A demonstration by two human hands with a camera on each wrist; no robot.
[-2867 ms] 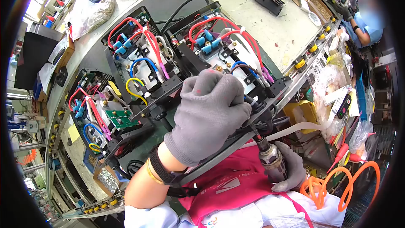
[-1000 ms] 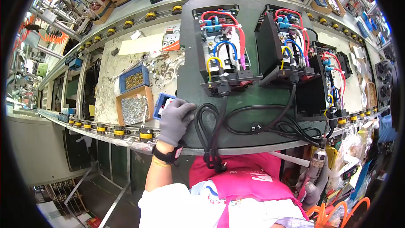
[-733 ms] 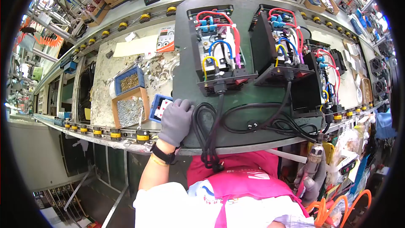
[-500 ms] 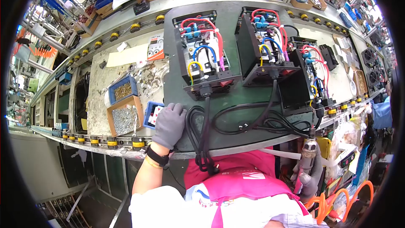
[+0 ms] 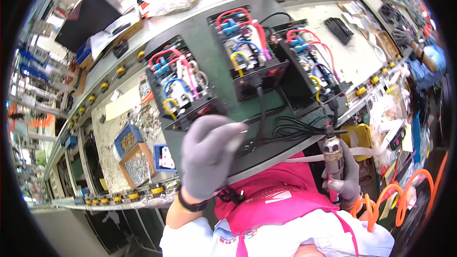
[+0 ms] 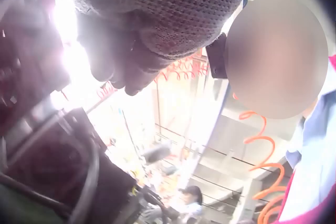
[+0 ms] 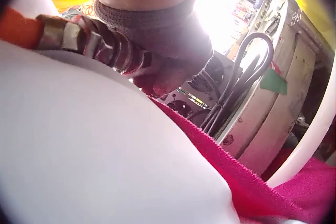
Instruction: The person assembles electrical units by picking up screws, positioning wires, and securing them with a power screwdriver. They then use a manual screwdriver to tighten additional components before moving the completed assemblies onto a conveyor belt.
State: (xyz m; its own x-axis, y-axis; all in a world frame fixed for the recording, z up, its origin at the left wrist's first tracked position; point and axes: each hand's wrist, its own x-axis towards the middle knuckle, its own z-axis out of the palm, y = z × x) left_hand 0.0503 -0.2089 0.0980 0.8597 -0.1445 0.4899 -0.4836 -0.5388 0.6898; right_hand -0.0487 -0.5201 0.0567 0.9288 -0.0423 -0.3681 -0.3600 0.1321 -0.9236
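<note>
Near the bench's front edge, the grey-gloved left hand (image 5: 207, 157) is raised before the leftmost black unit (image 5: 188, 116). Its thumb and forefinger pinch something tiny and bright, too small to identify. The left wrist view shows that glove (image 6: 168, 14) with bent fingers, contents hidden. At the right, the right hand (image 5: 350, 173) grips an upright air screwdriver (image 5: 333, 157), its bit close to the rightmost unit (image 5: 312, 64). A middle unit (image 5: 247, 50) stands between them. In the right wrist view, the right glove (image 7: 168, 40) is around the tool behind its metal hose fitting (image 7: 100, 40).
Left of the units are a blue bin (image 5: 164, 158), a box of silver screws (image 5: 138, 167) and a bin of brass-coloured parts (image 5: 127, 141). Black cables (image 5: 295, 131) lie along the front edge. An orange coiled hose (image 5: 404, 190) hangs at right; another person (image 5: 428, 62) works beyond.
From beside the blue bin, the left hand has lifted and moved right, towards the leftmost unit. The right hand still grips the screwdriver. The head view has turned rightward.
</note>
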